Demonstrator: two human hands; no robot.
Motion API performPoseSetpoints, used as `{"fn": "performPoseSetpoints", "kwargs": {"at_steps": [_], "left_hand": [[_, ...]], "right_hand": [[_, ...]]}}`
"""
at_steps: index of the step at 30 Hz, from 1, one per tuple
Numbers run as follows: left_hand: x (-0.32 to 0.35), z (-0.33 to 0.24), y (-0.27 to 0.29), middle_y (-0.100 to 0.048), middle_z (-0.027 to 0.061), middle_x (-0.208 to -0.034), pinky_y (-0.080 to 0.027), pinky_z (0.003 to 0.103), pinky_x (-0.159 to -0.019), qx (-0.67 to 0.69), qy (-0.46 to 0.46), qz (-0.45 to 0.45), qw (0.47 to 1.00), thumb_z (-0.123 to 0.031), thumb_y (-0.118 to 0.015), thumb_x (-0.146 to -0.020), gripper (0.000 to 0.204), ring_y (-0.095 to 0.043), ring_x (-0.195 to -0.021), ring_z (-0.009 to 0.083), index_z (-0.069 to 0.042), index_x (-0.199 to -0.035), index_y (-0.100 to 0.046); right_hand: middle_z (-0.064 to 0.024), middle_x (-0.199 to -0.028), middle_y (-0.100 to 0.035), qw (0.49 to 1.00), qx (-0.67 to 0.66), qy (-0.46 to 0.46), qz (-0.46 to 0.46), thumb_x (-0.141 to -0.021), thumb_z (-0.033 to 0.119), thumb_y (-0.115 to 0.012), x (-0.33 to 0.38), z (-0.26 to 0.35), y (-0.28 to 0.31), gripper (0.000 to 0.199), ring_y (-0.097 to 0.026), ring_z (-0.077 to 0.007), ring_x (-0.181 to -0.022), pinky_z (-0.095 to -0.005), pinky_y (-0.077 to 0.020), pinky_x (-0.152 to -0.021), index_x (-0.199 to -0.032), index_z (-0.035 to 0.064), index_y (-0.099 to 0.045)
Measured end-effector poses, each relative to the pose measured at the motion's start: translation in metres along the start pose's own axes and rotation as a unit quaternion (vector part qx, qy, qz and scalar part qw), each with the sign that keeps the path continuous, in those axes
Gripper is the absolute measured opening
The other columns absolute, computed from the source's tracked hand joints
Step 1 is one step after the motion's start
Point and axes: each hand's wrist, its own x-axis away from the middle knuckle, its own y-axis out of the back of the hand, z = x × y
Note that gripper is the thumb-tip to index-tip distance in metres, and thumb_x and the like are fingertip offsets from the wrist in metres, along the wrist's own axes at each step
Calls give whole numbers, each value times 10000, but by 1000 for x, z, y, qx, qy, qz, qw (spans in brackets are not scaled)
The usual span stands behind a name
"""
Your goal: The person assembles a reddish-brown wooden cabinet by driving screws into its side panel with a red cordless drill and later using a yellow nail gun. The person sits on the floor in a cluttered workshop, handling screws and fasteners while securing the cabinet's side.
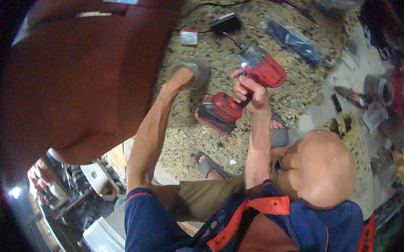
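Wrapped tight around the grip of a red cordless drill (254,78), fingers of the right hand (249,94); bit aimed away, at open terrazzo floor (233,50). Left of the drill, left hand (181,77) pressed against a big reddish-brown wooden panel (77,69), finger spread hidden. Beyond the drill, charger (225,23) and bagged parts. No screw visibly driven; judged early.

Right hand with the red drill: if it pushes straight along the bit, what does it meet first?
Probably the black charger box on the speckled floor; the right hand aims the drill there, though depth is unclear.
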Motion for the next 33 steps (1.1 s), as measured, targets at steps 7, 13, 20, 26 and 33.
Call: {"fn": "performPoseSetpoints", "kwargs": {"at_steps": [7,13,20,26,33], "left_hand": [[-69,-108,88,-684,166,-1049,-524,406,-734,119,-72,-41,989,-192,-693,-819,284,-671,-891,314,-70,-1076,-689],[-150,-187,137,-699,203,-952,-525,413,-725,-44,-157,55,985,-105,-629,-818,266,-661,-819,351,-16,-1064,-676],[-162,-228,169,-688,217,-855,-527,423,-680,3,-180,-31,983,-115,-638,-810,235,-660,-748,366,15,-1000,-681],[-80,-212,233,-596,1,-754,-463,261,-572,220,-52,-181,957,-157,-647,-898,168,-558,-638,87,-17,-991,-656],[14,-153,246,-715,125,-920,-551,269,-682,526,157,-228,804,-89,-682,-904,165,-725,-874,204,17,-1014,-620]], "right_hand": [[37,-580,-364,982,-124,108,97,-923,257,-615,15,33,5,270,-366,-105,-446,-302,-332,-457,-1090,45,-594],[56,-578,-369,931,-183,196,246,-929,328,-606,25,62,26,356,-367,-89,-431,-280,-351,-444,-1201,100,-617],[60,-560,-375,919,-202,230,249,-920,320,-616,33,72,34,360,-356,-83,-416,-270,-349,-430,-1195,88,-630],[35,-566,-389,953,-187,131,197,-929,286,-588,28,72,-6,318,-349,-95,-435,-290,-294,-434,-1154,63,-619],[26,-598,-384,995,4,72,70,-962,206,-575,-17,49,-94,226,-390,-100,-474,-273,-350,-480,-1099,28,-600]]}}
